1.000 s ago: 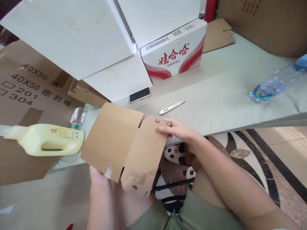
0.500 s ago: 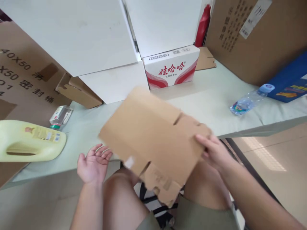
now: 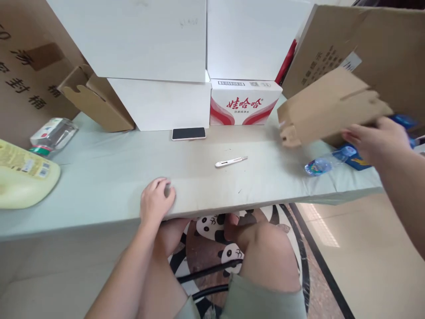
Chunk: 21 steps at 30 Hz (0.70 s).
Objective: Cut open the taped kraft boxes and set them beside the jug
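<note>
My right hand (image 3: pixel 381 139) grips the edge of a flattened brown cardboard piece (image 3: pixel 327 106), with slots and notched flaps, holding it up over the right side of the table. My left hand (image 3: pixel 156 199) rests near the table's front edge, fingers loosely curled, a gap between thumb and forefinger; nothing shows in it. A slim white craft knife (image 3: pixel 231 161) lies on the tabletop between the hands. Behind it is a dark-screened phone (image 3: pixel 189 134). Under the right hand's cardboard, a clear plastic bottle (image 3: pixel 323 165) lies on its side.
White boxes (image 3: pixel 159 104) and a red-and-white carton (image 3: pixel 244 106) line the back. At left are a folded brown box (image 3: pixel 102 104), a clear bottle (image 3: pixel 55 135) and a yellow jug (image 3: pixel 28 177). A large carton (image 3: pixel 392 53) stands at back right beside a red bottle (image 3: pixel 287 62).
My right hand has carried the cardboard from the middle to the right, uncovering the knife and phone. My left hand has turned over from palm up and come down on the table.
</note>
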### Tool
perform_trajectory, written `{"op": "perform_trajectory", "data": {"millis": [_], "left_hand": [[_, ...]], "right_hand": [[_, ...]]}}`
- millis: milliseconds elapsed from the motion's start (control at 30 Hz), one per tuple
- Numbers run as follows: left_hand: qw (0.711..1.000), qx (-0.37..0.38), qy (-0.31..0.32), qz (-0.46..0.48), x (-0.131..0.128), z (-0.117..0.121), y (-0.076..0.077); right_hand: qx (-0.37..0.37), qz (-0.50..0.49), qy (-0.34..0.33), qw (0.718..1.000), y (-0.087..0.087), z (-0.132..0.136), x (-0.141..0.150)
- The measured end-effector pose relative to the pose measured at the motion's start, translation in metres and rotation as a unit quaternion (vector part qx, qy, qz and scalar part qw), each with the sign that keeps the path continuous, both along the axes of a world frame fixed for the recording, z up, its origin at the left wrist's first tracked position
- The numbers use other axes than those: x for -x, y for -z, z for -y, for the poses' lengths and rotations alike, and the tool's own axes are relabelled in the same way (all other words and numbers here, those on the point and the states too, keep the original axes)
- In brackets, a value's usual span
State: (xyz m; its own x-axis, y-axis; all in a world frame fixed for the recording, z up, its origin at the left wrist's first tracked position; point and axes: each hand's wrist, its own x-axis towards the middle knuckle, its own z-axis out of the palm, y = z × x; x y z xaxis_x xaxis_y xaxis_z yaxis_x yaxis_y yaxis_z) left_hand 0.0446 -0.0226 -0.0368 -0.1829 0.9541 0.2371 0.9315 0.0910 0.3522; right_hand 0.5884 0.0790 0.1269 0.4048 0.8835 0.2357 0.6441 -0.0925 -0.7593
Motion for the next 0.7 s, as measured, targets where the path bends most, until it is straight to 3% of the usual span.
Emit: {"op": "perform_trajectory", "data": {"millis": [67,167,333,433,567,700], "left_hand": [[1.000,0.002,0.002,-0.005,0.001,0.001,0.000],[1.000,0.003,-0.001,-0.017,0.002,0.001,0.001],[1.000,0.011,-0.008,-0.024,-0.004,0.006,-0.002],[0.999,0.050,-0.013,-0.013,-0.009,0.011,-0.008],[0.995,0.100,-0.016,-0.010,-0.012,0.008,-0.019],[0.989,0.145,-0.005,0.025,-0.013,-0.002,-0.038]], "right_hand": [[0.071,-0.036,-0.016,0.997,0.000,-0.035,0.013],[0.130,-0.033,-0.060,0.989,0.031,-0.044,0.052],[0.178,0.069,-0.156,0.969,0.127,0.018,0.141],[0.158,0.137,-0.173,0.962,0.163,0.054,0.176],[0.115,0.294,-0.165,0.934,0.179,0.071,0.184],[0.100,0.350,-0.158,0.918,0.187,0.066,0.176]]}}
